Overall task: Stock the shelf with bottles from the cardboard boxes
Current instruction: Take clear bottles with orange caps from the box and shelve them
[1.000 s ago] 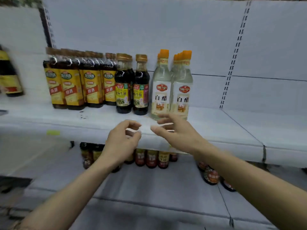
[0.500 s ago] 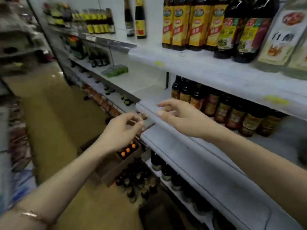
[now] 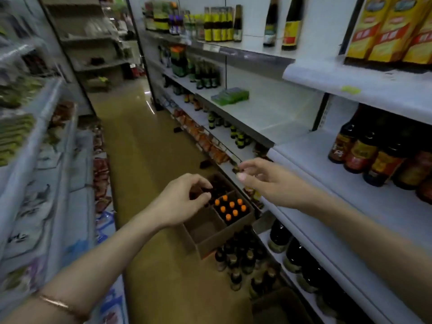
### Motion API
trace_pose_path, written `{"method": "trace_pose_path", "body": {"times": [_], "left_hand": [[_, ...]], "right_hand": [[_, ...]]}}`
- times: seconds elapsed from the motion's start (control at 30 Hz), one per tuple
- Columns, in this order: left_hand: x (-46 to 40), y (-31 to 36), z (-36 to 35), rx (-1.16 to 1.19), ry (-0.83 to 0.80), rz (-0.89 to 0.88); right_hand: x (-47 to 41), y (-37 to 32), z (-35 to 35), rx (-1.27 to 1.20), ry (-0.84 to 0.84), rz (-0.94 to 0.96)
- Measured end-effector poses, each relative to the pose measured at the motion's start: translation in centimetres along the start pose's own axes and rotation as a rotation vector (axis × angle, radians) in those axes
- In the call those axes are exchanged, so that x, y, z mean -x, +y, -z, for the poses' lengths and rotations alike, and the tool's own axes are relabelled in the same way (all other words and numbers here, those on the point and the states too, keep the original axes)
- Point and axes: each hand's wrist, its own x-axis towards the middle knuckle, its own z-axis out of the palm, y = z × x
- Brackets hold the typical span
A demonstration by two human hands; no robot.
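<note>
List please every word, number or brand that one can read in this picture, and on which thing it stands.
None can be read.
Yellow labels, top shelf: red print, blurred.
Dark bottles, middle shelf: labels blurred.
Orange-capped bottles in the cardboard box: only caps show.
Distant shelf goods: too small.

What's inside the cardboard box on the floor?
The cardboard box holds orange-capped bottles in one compartment; another looks empty. The left hand covers part of the far section.

Dim, yellowish light w/ glare on floor [image 3: 131,99]; motion blur and wide-angle bending strongest far from floor.
</note>
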Motion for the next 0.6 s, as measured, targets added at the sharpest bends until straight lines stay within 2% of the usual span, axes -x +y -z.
{"method": "trace_pose_path", "body": {"times": [0.17,0.3,0.6], "left_hand": [[-2.7,-7.6,0.7,0.038,0.043,0.041],[-5.8,-12.0,-1.7,0.08,0.038,-0.012],[-18.8,-22.4,-7.6,0.047,-0.226,0.039]], "right_hand": [[-5.2,0.1,-4.1,-0.054,-0.008,-0.084],[-8.8,2.1,-6.4,-0.059,0.003,-0.158],[-21.6,11.9,-9.8,-0.127,0.027,-0.331]]}}
